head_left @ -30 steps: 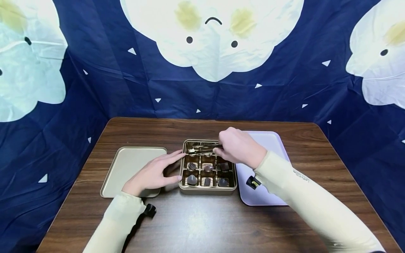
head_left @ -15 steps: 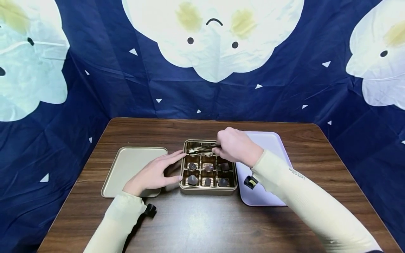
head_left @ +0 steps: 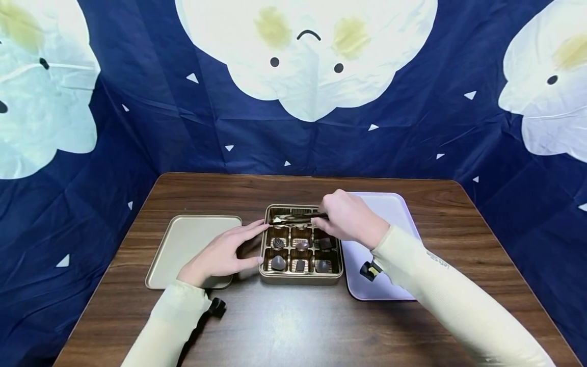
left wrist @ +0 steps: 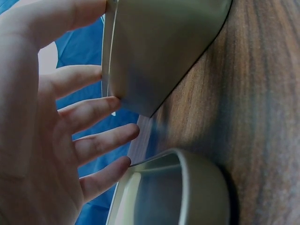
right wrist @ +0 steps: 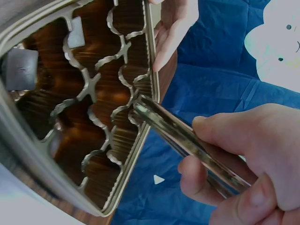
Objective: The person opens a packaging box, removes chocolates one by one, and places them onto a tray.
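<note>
Left hand: the left hand (head_left: pixel 221 252) has its fingers stretched out and spread, not curled round anything. Index fingertip and thumb rest against the left side of the gold tin (head_left: pixel 300 279), and the little finger sits right by the gold tray's corner.
Right hand: the right hand (head_left: pixel 349 216) is pinching a pair of shiny metal tongs (right wrist: pixel 177 133) between thumb and curled fingers, over the tin's back right.
Tongs: pointing left across the back part of the tin, tips near its back left. Can't tell if they've got hold of anything, tbh.
Tin: middle of the wooden bench (head_left: pixel 284 329), flat, with a shiny brown divided insert.
Chocolates: six easy ones to spot, one per compartment in the two nearer rows. Front row goes greyish rounded one (head_left: pixel 277 263), little dark rectangle (head_left: pixel 300 265), dark roundish one (head_left: pixel 323 265). Row behind has a ridged one (head_left: pixel 277 243), a pinkish-brown one (head_left: pixel 301 245) and a dark square (head_left: pixel 325 243).
Back compartments: partly covered by tongs and hand.
Gold tray (head_left: pixel 188 239): left of the tin, partly under the left hand.
Lavender tray (head_left: pixel 373 283): just right of the tin, right forearm across it.
Backdrop: navy cloth (head_left: pixel 257 135) with cloud faces.
</note>
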Action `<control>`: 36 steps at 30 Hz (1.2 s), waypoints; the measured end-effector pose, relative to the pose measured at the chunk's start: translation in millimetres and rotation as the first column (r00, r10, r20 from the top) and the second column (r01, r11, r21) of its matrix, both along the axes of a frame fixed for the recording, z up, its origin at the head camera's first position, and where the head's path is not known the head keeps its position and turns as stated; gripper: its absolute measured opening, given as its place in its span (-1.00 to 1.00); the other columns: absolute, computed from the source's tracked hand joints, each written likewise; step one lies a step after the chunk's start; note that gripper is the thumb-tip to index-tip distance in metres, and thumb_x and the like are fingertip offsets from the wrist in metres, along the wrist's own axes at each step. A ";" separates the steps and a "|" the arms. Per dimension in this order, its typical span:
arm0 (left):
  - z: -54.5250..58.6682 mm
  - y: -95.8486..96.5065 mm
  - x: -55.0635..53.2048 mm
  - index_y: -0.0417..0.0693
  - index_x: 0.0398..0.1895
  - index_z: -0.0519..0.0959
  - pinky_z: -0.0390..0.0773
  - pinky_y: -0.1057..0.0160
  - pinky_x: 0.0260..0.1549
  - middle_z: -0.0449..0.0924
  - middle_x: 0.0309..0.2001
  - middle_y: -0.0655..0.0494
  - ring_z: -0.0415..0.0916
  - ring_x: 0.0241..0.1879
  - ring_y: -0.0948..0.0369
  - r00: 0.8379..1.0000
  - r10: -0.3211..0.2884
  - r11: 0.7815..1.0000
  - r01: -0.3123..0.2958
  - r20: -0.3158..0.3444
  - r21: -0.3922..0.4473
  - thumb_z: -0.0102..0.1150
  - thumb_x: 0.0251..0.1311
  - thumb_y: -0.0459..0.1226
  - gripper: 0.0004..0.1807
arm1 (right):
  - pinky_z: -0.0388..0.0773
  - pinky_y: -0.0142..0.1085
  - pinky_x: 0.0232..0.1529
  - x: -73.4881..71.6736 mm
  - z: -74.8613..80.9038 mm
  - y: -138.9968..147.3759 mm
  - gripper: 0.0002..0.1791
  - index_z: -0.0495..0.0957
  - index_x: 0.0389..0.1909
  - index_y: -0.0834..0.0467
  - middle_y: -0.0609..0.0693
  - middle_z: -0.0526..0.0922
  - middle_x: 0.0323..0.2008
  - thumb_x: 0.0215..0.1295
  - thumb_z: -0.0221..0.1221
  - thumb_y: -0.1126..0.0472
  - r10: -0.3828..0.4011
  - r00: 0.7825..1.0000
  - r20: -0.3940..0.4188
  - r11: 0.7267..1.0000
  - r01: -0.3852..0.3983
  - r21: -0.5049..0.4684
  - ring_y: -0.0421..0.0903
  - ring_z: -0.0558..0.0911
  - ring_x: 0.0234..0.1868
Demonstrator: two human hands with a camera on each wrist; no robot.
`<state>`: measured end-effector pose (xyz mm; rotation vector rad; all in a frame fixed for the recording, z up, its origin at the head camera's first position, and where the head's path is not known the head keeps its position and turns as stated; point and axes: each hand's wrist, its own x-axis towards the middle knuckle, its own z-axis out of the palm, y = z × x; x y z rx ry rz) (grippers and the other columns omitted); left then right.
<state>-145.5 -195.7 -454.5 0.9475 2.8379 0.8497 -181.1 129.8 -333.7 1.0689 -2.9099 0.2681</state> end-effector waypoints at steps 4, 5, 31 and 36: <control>-1.8 -0.5 -0.7 0.14 0.64 0.28 0.26 -0.26 0.46 0.21 0.63 0.00 0.26 0.54 -0.07 1.000 0.001 1.000 -0.001 -0.001 -0.004 0.35 0.27 0.16 -0.09 | 0.57 -0.17 -0.51 3.8 -5.4 7.0 -0.63 0.71 -0.56 0.06 -0.13 0.64 -0.61 0.43 0.33 -0.03 0.003 1.000 -0.013 1.000 -0.003 -0.014 -0.17 0.53 -0.54; -2.2 -0.6 -0.9 0.14 0.64 0.27 0.26 -0.26 0.46 0.21 0.63 0.00 0.26 0.54 -0.06 1.000 0.000 1.000 0.000 -0.001 -0.005 0.35 0.28 0.16 -0.09 | 0.58 -0.16 -0.50 4.6 -6.6 8.8 -0.63 0.71 -0.56 0.07 -0.12 0.63 -0.61 0.44 0.33 -0.02 0.006 1.000 -0.017 1.000 -0.007 -0.017 -0.15 0.53 -0.52; 0.9 0.8 2.0 0.13 0.63 0.30 0.25 -0.25 0.47 0.23 0.62 -0.02 0.24 0.55 -0.05 1.000 0.004 1.000 -0.004 0.006 0.010 0.35 0.28 0.14 -0.11 | 0.67 -0.18 -0.50 16.7 -40.9 37.2 -0.70 0.81 -0.15 0.24 0.02 0.82 -0.39 0.44 0.32 0.06 0.057 0.993 -0.105 0.973 -0.078 -0.216 -0.31 0.54 -0.61; 0.4 0.8 1.8 0.13 0.63 0.30 0.24 -0.25 0.48 0.22 0.62 -0.02 0.24 0.55 -0.05 1.000 0.006 1.000 -0.006 0.010 0.010 0.35 0.28 0.14 -0.11 | 0.75 -0.12 -0.39 17.8 -49.0 41.5 -0.71 0.81 -0.12 0.27 0.09 0.85 -0.27 0.42 0.33 0.10 0.062 0.989 -0.136 0.958 -0.097 -0.268 -0.19 0.71 -0.52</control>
